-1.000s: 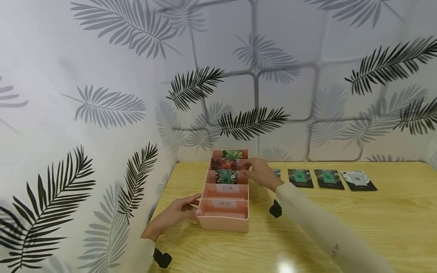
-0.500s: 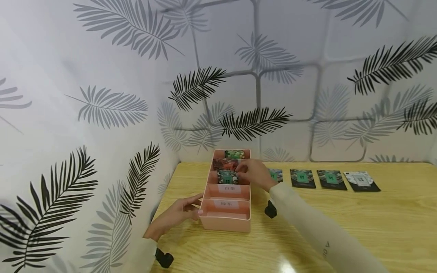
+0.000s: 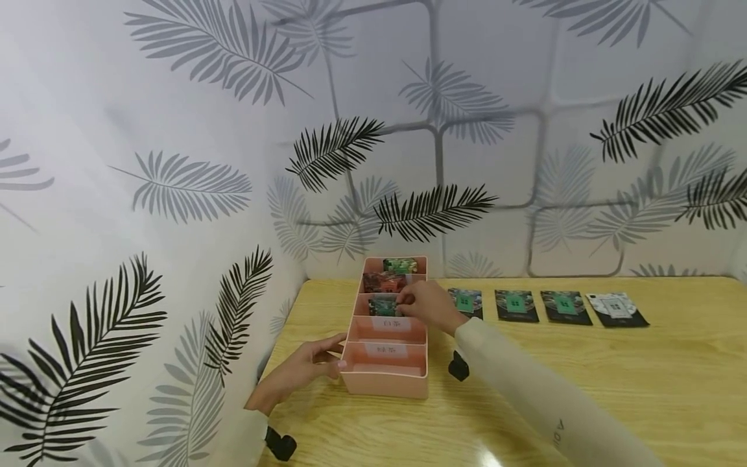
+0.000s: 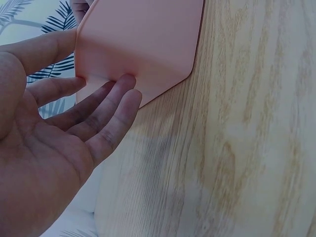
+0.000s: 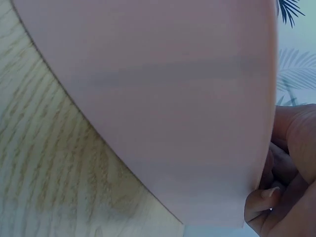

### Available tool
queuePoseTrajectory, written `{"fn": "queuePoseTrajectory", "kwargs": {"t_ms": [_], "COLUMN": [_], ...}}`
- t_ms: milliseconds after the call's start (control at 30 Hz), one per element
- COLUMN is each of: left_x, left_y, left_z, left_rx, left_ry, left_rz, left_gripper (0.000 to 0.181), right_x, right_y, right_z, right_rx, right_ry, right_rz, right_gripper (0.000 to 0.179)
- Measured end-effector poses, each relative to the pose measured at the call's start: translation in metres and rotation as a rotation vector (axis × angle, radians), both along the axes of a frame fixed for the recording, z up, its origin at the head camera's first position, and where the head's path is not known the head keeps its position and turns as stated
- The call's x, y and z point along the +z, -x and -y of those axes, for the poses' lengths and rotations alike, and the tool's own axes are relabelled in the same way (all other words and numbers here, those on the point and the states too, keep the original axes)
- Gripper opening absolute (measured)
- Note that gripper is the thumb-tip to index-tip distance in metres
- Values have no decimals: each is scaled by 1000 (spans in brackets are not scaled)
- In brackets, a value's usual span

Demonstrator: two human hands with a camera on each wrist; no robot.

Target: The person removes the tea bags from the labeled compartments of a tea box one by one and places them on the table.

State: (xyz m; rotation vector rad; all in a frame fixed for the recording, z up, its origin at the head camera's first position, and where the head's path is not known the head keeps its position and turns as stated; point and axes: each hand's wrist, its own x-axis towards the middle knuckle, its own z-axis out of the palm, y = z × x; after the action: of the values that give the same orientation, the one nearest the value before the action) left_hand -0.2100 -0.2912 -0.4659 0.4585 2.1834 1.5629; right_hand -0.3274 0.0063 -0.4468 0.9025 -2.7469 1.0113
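A long pink divided box (image 3: 385,383) stands on the table. My right hand (image 3: 430,305) pinches the edge of a dark tea sachet (image 3: 382,307) with a green label, low in the box's middle compartment. In the right wrist view, curled fingers (image 5: 264,202) of that hand reach over the rim, and the wall hides the sachet. My left hand (image 3: 300,366) rests its fingertips against the left outer wall, with the thumb at the rim near the front corner. In the left wrist view its fingers (image 4: 111,111) lie slightly bent along the pink wall (image 4: 143,39).
Behind it, a red sachet (image 3: 384,282) and a green sachet (image 3: 400,265) stand in the two rear compartments. The two front compartments carry paper labels (image 3: 385,350). Several sachets (image 3: 516,305) lie in a row right of the box on the wooden table (image 3: 525,383). A patterned wall stands behind.
My right hand has moved slightly left and down, and the sachet it pinches has sunk deeper into the middle compartment. The left hand has stayed at the box's side.
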Motion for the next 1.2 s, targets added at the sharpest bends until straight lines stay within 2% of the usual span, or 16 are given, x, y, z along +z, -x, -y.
{"fn": "queuePoseTrajectory", "kwargs": {"t_ms": [133, 367, 467, 767, 967, 1200], "left_x": [-1, -3, -3, -2, -3, -3], "left_y": [0, 1, 1, 1, 2, 2], "left_z": [0, 1, 1, 0, 0, 0], "left_rx": [0, 7, 9, 7, 1, -6], "left_ry": [-1, -7, -4, -15, -24, -18], "left_rz": [0, 5, 3, -3, 4, -7], "left_gripper": [66, 67, 66, 66, 65, 65], "right_x": [-5, -1, 5, 34, 46, 55], "right_y": [0, 1, 1, -10, -14, -24], "right_z": [0, -5, -8, -25, -43, -67], "right_rx": [-4, 6, 12, 38, -12, -46], "right_ry": [-30, 42, 71, 203, 223, 242], "right_rz": [-26, -63, -93, -103, -138, -126], "right_gripper": [8, 11, 13, 16, 17, 15]}}
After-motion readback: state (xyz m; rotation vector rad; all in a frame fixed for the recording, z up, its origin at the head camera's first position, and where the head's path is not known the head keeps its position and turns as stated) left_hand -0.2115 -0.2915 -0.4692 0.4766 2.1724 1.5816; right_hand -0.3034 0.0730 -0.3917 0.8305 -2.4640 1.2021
